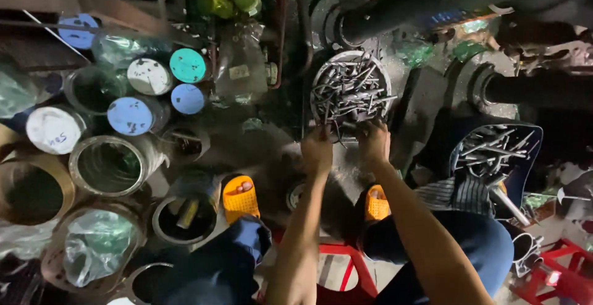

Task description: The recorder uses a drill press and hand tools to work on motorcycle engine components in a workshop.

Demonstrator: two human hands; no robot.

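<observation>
A: Where the two forearms reach forward and meet the floor clutter, what sits there?

B: Item one — a round grey metal pan heaped with thin steel rods [349,88], lying crisscross with no common long axis. It lies directly ahead of both hands, its near rim touching them.

A: And the hands?

B: Left hand [317,150] at the near-left rim, right hand [374,141] at the near-right; both fingers curl down among the nearest rods. Whether either actually grips a rod, I cannot tell — the fingertips are lost in the pile. The right hand looks slightly deeper in.

A: Surroundings?

B: Item two, a dark blue tray of similar steel rods [494,150], off to the right, well apart. Item three, round tins with blue, teal and white lids [154,88], far left. Orange perforated rubber sandals [241,199] below, and a red plastic stool [346,268] beneath the person.
</observation>
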